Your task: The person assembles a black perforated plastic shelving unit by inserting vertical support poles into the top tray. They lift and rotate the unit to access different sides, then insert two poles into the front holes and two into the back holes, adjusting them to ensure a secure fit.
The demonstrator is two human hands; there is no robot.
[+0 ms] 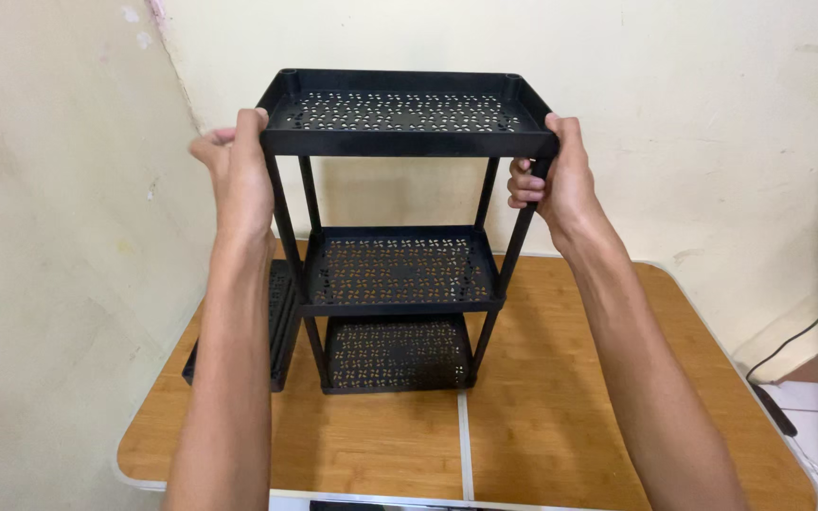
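Observation:
A black plastic rack (400, 270) with three perforated trays joined by thin poles stands upright on a wooden table (560, 407). My left hand (237, 175) grips the left end of the top tray (401, 112). My right hand (553, 180) grips the tray's right end, fingers curled around the front right pole. The middle tray and the bottom tray sit below, between my forearms.
A spare black perforated tray (279, 326) lies on the table behind my left forearm, left of the rack. Cream walls meet in a corner close behind the table. A black cable (780, 355) runs along the floor at the right.

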